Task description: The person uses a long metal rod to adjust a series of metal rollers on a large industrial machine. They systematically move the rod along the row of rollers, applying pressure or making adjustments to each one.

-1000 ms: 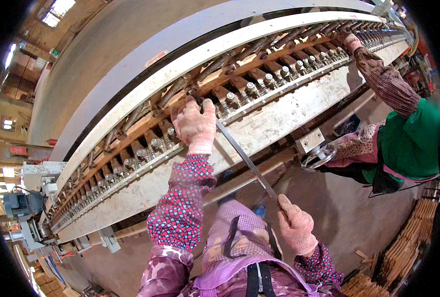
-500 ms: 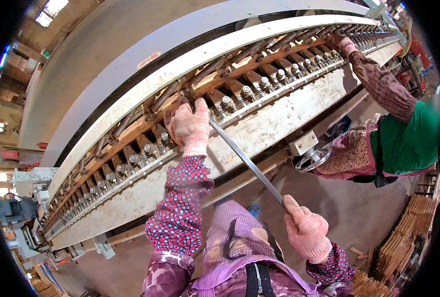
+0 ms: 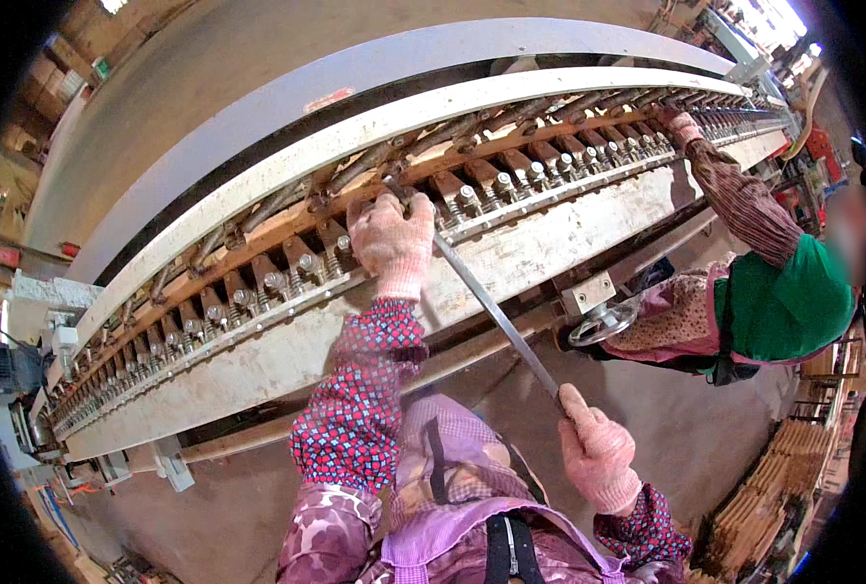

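Long clamping machine (image 3: 520,255), white front beam: passes under the left fingers and runs off to both sides of them.
Wooden batten (image 3: 275,227), brown, lengthwise along the machine: at the left fingertips.
Co-worker (image 3: 783,297), green garment: right of both sets of fingers, one gloved hand on the machine.
Stack of rough wooden strips (image 3: 772,487): on the right, beyond the right fingers.
Flat steel bar (image 3: 496,316), slanting: lower end within the right fingers, upper end beside the left thumb.
Handwheel (image 3: 603,324), metal: above the right fingers.
Left hand (image 3: 394,238), pink glove: fingers bent over the machine; grasp cannot be told.
Right hand (image 3: 600,453), pink glove: fingers wrapped around the bar, index laid along it.
Spring-loaded bolts (image 3: 306,263), a row: either side of the left fingers.
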A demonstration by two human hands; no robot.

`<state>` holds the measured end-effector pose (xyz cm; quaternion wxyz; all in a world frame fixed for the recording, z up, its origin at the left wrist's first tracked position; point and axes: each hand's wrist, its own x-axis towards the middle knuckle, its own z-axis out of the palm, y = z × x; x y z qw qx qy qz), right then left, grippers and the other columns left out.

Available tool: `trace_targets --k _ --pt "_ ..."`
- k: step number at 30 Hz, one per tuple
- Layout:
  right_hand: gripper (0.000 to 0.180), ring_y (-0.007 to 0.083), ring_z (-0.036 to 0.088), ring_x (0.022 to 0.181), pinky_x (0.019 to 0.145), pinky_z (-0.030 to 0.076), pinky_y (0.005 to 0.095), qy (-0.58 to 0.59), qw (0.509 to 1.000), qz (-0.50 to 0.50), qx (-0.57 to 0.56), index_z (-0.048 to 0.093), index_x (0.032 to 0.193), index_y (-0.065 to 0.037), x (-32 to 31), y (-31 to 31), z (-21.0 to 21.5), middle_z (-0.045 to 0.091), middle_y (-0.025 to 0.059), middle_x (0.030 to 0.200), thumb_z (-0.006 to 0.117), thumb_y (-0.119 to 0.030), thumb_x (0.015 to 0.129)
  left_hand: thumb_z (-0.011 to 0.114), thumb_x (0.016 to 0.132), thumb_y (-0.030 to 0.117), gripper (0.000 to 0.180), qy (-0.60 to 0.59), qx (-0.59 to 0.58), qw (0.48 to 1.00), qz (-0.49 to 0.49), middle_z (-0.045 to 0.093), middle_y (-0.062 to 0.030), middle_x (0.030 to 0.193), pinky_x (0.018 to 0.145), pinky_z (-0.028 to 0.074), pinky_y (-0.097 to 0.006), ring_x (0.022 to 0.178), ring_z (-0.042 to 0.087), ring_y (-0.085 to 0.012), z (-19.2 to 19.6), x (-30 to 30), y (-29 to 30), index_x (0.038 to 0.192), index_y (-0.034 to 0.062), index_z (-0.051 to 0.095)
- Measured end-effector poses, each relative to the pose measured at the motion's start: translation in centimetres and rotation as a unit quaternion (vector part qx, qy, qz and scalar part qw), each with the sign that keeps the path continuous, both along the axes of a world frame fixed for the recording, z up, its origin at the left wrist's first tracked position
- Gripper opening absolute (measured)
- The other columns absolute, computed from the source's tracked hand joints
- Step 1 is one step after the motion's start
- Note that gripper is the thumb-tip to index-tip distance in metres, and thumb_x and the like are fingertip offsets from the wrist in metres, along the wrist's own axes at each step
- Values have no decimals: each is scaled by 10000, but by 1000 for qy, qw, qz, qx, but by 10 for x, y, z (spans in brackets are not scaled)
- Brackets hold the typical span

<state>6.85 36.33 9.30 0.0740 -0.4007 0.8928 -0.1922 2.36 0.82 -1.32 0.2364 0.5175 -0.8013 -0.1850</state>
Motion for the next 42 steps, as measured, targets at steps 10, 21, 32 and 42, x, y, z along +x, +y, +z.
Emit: trace_targets --k 10,21,32,42 --pt "500 314 633 604 540 501 407 42 998 -3 38 614 1328 -144 -4 -5 9 634 110 768 700 -130 836 633 845 559 507 49 38 998 -19 722 -156 860 937 472 -434 871 676 -329 7 -5 3 820 58 703" --pt "479 322 635 591 529 504 423 27 998 -10 60 601 1337 -172 -5 -13 19 638 107 771 680 -178 865 641 845 548 519 57 22 998 8 696 -179 771 899 488 -421 789 674 -334 -5 -13 -2 768 37 693" --pt "471 318 652 640 571 514 424 -6 999 -5 54 619 1318 -132 -13 -16 50 647 128 793 674 -139 850 635 833 491 476 80 61 994 -33 718 -161 796 906 509 -408 837 689 -340 2 -5 0 714 34 686" --pt "496 327 629 606 552 498 420 29 996 3 84 616 1324 -135 -12 -20 57 628 125 756 683 -125 833 649 835 481 461 102 101 989 -22 723 -173 825 866 521 -426 872 697 -334 2 -9 -2 828 28 731"
